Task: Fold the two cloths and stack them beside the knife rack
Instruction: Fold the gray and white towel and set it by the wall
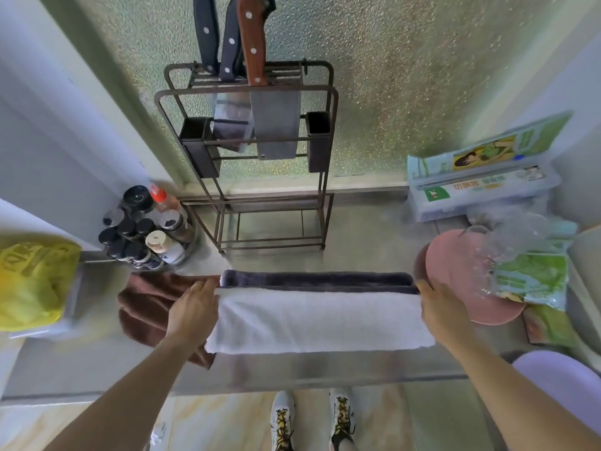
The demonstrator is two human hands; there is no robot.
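A cloth with a white face and a dark purple face [320,319] lies stretched across the steel counter in front of the knife rack [260,157]. Its white part is folded toward me over the purple strip at the far edge. My left hand [195,309] grips its left end and my right hand [439,307] grips its right end. A crumpled brown cloth [146,307] lies at the left, partly under my left hand and the white cloth. The rack holds several knives and a cleaver.
A round tray of spice bottles [146,227] stands left of the rack. A yellow bag [32,281] is at far left. Pink plates [461,281], green packets [533,278] and a cling-film box [481,187] crowd the right side. The counter edge is near me.
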